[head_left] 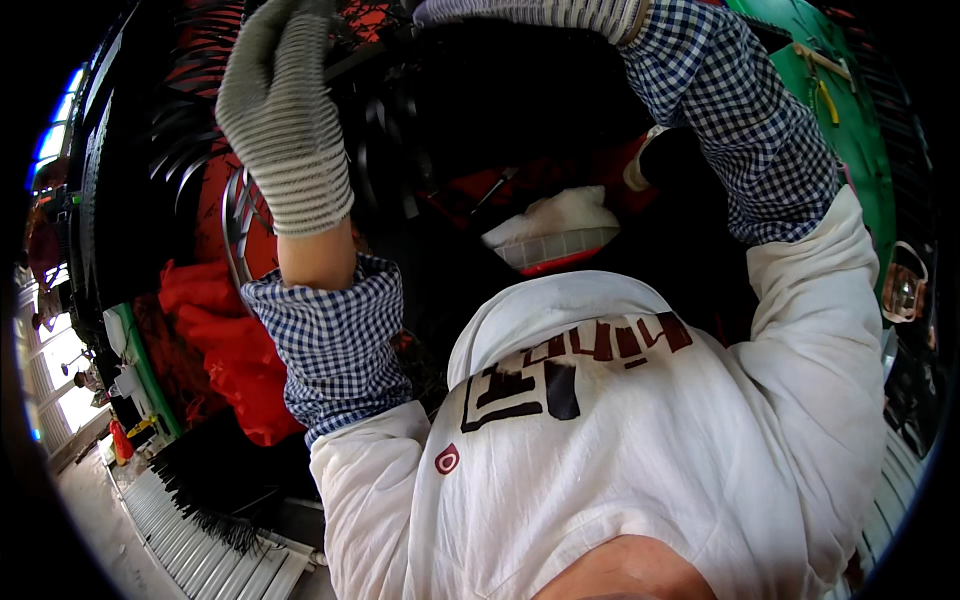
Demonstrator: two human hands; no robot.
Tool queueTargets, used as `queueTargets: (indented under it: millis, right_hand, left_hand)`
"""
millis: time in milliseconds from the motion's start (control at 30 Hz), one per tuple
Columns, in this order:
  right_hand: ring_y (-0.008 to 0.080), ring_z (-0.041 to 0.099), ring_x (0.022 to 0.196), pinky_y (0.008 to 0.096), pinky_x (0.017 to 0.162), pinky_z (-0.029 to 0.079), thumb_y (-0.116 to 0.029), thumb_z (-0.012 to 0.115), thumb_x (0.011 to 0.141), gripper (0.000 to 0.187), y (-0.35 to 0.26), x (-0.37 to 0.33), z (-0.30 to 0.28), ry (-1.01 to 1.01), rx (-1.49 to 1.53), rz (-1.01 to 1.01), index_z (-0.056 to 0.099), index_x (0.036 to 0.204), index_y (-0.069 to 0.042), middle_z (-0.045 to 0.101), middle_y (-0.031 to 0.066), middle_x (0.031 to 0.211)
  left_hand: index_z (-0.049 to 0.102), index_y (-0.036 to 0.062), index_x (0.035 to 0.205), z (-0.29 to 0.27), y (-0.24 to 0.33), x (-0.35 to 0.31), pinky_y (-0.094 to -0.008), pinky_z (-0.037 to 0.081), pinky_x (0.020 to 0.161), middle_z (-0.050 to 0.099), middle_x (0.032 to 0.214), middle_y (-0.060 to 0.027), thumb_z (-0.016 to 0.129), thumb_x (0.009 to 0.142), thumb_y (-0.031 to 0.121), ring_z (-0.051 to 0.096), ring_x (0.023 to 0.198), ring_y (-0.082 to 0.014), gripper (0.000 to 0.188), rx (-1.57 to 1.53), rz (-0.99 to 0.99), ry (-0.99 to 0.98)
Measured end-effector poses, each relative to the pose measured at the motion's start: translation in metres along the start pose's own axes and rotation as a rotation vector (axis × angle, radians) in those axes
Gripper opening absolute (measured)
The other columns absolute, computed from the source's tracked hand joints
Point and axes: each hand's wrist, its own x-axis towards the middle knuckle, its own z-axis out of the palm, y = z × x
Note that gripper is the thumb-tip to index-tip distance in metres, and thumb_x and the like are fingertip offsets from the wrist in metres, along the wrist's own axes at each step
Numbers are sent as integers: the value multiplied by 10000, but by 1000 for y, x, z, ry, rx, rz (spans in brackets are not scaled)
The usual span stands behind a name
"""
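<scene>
My left hand (285,120), in a grey-and-white striped knit glove, is raised at the upper left. Its fingers stretch upward past the top edge, slightly blurred, and no object shows in it. Curved black strips (190,140) fan out beside it, against a red surface (215,205). My right hand (540,12), in a similar glove, lies along the top edge with its fingers reaching left. The frame cuts off its upper side, and I see nothing held. Below and between the hands, a white soft bundle (560,213) rests in a grey-and-red holder (562,250).
Red cloth-like material (225,350) hangs left of my left forearm. At the right, yellow-handled pliers (828,102) are against a green panel (860,150). Metal rollers (215,555) and black bristles (200,505) are at the lower left. Dark shadow hides much of the middle.
</scene>
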Motion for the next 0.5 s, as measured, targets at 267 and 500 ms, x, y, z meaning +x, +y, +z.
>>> queueTargets:
  millis: [267,500]
  right_hand:
    - [231,620,673,372,639,485,-279,657,922,263,-5,-13,17,173,-10,-65,684,923,-17,664,125,752]
    - [234,585,652,397,640,473,-284,571,970,327,-4,9,11,104,56,302,671,822,-9,630,122,703]
  left_hand:
    - [689,74,1174,3,-13,-5,-268,534,878,730,1053,-83,622,940,140,689,964,-157,253,529,17,-287]
    - [705,107,1154,-1,-25,3,-271,542,843,736,1018,-77,638,924,162,697,904,-156,245,664,-67,-304]
